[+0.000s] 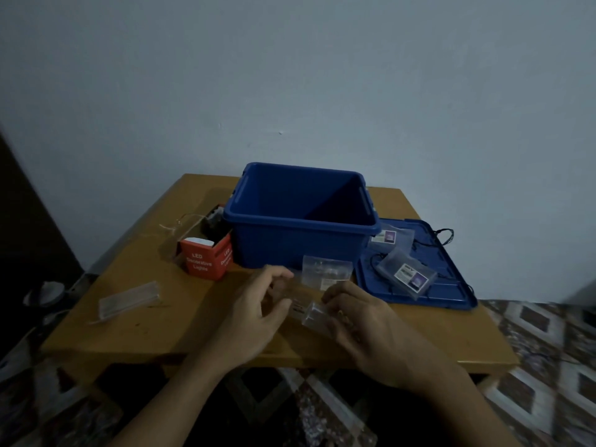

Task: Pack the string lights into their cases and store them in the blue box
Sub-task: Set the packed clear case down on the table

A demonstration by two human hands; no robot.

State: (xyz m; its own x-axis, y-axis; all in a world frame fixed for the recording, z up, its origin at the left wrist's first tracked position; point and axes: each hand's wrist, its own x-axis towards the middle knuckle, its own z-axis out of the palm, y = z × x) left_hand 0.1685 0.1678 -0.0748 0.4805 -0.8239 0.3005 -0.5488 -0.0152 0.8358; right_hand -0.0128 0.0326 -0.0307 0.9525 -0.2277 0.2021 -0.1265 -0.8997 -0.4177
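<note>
Our left hand and right hand both grip a clear case at lower centre, below the blue box.

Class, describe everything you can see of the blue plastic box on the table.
The blue plastic box is a deep, rectangular, glossy tub with a thick rim, open and upright at the back of the wooden table. Its visible inside looks empty. A red cardboard carton stands close by its left wall; a flat blue lid lies on its right.
</note>
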